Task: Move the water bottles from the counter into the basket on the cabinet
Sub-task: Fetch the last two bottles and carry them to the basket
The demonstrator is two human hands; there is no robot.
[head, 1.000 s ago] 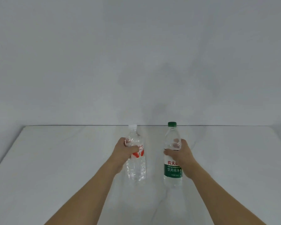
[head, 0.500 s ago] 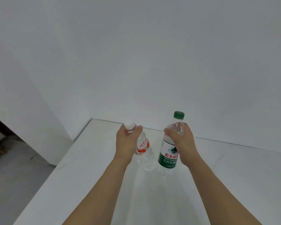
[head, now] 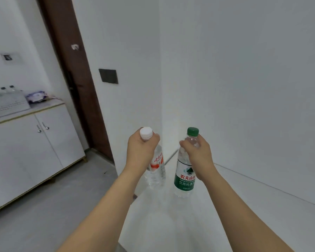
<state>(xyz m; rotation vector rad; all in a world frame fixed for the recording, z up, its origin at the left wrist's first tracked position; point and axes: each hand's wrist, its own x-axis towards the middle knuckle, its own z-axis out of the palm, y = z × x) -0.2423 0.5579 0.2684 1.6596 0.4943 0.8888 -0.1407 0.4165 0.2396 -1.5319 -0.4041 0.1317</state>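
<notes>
My left hand (head: 141,151) grips the neck of a clear water bottle with a white cap and red label (head: 156,166), tilted and lifted over the white counter (head: 198,215). My right hand (head: 198,155) grips the neck of a clear bottle with a green cap and green label (head: 185,177), held upright above the counter's left end. Far left, a white basket (head: 9,105) stands on a white cabinet (head: 35,146); several dark-capped bottles show above its rim.
A brown door frame (head: 71,70) and a dark wall plate (head: 108,76) lie between cabinet and counter. A white wall corner (head: 160,70) rises behind the bottles. Grey floor (head: 53,206) spreads between me and the cabinet. A bluish packet (head: 37,96) lies on the cabinet top.
Both hands lifted the bottles off the counter. The view swung left, bringing the cabinet, basket and door into sight.
</notes>
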